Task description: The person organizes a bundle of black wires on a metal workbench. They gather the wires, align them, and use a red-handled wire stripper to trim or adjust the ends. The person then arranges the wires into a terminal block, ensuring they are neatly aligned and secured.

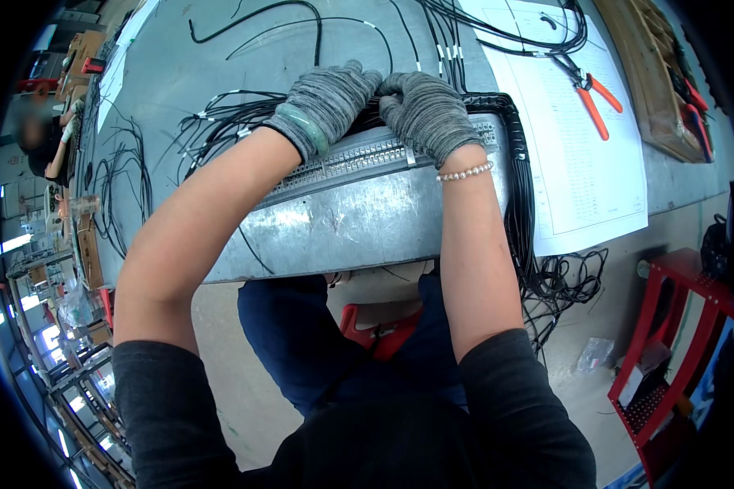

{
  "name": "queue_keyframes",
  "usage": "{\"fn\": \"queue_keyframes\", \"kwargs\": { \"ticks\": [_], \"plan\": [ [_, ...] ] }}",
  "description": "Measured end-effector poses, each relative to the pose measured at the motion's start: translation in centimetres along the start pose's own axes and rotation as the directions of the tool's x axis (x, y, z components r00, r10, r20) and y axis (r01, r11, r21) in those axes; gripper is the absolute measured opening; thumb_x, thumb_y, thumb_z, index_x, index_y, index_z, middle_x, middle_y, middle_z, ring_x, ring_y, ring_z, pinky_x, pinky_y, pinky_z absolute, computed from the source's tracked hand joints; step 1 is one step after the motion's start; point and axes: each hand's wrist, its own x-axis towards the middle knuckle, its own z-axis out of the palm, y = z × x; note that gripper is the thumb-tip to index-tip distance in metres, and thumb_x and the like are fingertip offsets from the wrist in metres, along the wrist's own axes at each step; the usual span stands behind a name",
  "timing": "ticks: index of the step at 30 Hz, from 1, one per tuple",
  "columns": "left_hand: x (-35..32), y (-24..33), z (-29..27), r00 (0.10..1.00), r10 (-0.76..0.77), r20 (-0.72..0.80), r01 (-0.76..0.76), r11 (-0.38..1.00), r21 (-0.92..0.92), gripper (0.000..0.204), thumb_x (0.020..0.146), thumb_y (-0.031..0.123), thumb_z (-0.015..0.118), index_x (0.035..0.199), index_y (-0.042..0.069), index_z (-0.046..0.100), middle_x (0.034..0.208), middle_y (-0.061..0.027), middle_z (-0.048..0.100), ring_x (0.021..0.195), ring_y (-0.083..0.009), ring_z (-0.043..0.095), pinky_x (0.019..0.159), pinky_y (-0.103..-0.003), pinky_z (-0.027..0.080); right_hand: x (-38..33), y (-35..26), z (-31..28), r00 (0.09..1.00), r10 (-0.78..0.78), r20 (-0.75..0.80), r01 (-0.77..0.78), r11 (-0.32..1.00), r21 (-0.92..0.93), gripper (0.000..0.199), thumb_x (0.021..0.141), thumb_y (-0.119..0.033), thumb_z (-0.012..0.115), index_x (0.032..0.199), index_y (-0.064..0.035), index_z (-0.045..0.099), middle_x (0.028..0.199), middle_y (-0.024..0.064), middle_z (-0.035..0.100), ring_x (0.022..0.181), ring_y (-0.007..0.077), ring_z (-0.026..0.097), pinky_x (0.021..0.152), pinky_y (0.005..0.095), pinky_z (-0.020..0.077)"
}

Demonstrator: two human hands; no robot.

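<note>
Both hands wear grey knitted gloves and meet at the far side of a metal panel (383,212) fitted with a long terminal strip (355,161). My left hand (328,104) is closed over a bundle of black wires (249,110), whose white-marked ends fan out to the left. Beside it, my right hand (428,116) has its fingers curled in on the same bundle, the fingertips almost touching the left ones. The exact grip is hidden by the gloves. From the right hand, the black wire harness (518,155) bends round the panel's corner and runs toward me.
Loose black wires (448,49) lie across the grey table (171,73). Orange-handled pliers (591,98) rest on printed sheets (587,179), next to a wooden tool box (656,90). Tangled wires (571,281) hang by the right edge. A red rack (669,326) stands right; another person (45,138) works far left.
</note>
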Motion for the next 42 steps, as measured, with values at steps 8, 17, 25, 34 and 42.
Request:
{"fn": "queue_keyframes", "kwargs": {
  "ticks": [8,17,25,34,42],
  "plan": [
    [0.8,-1.3,0.7,0.999,-0.029,-0.021,0.012,0.83,-0.558,0.053,0.076,0.005,0.063,0.128,0.01,0.05,0.123,-0.0149,0.058,0.112,-0.0293,0.058,0.098,-0.037,0.046,-0.3,-0.1,-0.1,0.999,0.019,0.03,-0.017,0.998,-0.068,0.029,0.087,-0.027,0.06,0.112,-0.0129,0.067,0.094,0.0123,0.07,0.086,0.0215,0.067,0.087,0.0351,0.0515],
    [2.0,1.9,1.0,0.873,-0.097,-0.478,-0.173,0.855,-0.49,0.022,0.09,0.015,0.055,0.111,0.009,0.059,0.102,-0.0141,0.066,0.094,-0.0258,0.065,0.087,-0.034,0.051,0.5,-0.3,-0.3,0.991,0.101,0.088,-0.08,0.973,-0.216,0.031,0.084,-0.028,0.059,0.106,-0.0075,0.067,0.098,0.0157,0.068,0.093,0.0305,0.066,0.09,0.039,0.0501],
    [-0.4,2.8,-0.1,0.848,-0.091,-0.522,-0.26,0.787,-0.559,0.025,0.092,0.022,0.052,0.111,0.007,0.058,0.102,-0.0166,0.064,0.092,-0.0329,0.062,0.084,-0.039,0.05,0.4,0.7,-0.1,0.974,0.101,-0.202,-0.077,0.989,0.123,0.039,0.075,-0.014,0.07,0.111,-0.0042,0.058,0.112,0.0171,0.063,0.106,0.0308,0.06,0.094,0.0389,0.0471],
    [-4.7,1.4,0.5,0.913,-0.363,0.185,0.123,-0.188,-0.974,0.028,0.09,0.02,0.062,0.113,0.005,0.056,0.107,-0.0075,0.066,0.084,-0.0168,0.066,0.065,-0.027,0.056,0.1,0.1,0.3,0.967,0.102,-0.234,-0.053,0.977,0.207,0.028,0.091,-0.029,0.054,0.103,-0.0051,0.061,0.092,0.0187,0.066,0.088,0.0328,0.064,0.083,0.0413,0.0497],
    [1.0,0.5,1.6,0.758,-0.646,0.093,-0.38,-0.552,-0.742,0.036,0.091,0.039,0.058,0.101,0.005,0.06,0.091,-0.0045,0.066,0.067,-0.0107,0.06,0.049,-0.02,0.045,0.2,0.3,0.4,0.98,0.052,-0.191,-0.013,0.98,0.2,0.028,0.091,-0.032,0.052,0.105,-0.0085,0.06,0.094,0.0183,0.066,0.09,0.0343,0.064,0.084,0.0437,0.0496]
  ]
}}
